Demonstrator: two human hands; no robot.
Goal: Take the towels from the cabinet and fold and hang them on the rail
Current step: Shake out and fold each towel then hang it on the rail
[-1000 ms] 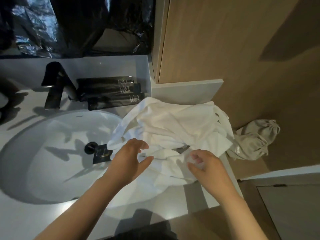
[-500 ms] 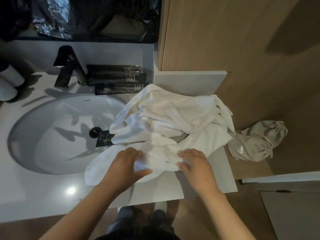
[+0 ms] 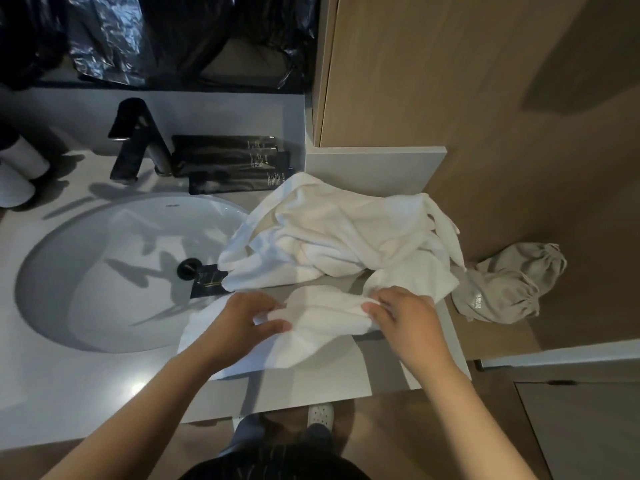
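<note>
White towel heap (image 3: 346, 233): we see it bunched on the grey counter (image 3: 86, 382), right of the basin, with one edge hanging over the basin rim.
Small towel (image 3: 311, 323): lies in front of the heap on the counter; its left part reaches the basin edge and its right end touches the heap.
Left hand (image 3: 239, 323): thumb and fingers pinch the small towel's left edge.
Right hand (image 3: 405, 317): fingers are curled down and grip the small towel's right fold.
Rail: not in view.
Biggest risk: we judge that lifting the small towel while it is caught on the heap would drag the heap off the counter's right end or into the basin.
Next risk: the loose left corner could dip into the basin and get wet; we cannot tell if the basin is damp.
Small risk: uneven grips would skew the fold, and it would hang crooked.
Sink basin (image 3: 104, 289): holds a black card (image 3: 207, 280) just beside the drain (image 3: 188, 267).
Beige drawstring bag (image 3: 509, 285): sits on a wooden surface right of the counter with its mouth gathered; contents are hidden.
White cups (image 3: 17, 178): at the far left; we cannot see inside them.
</note>
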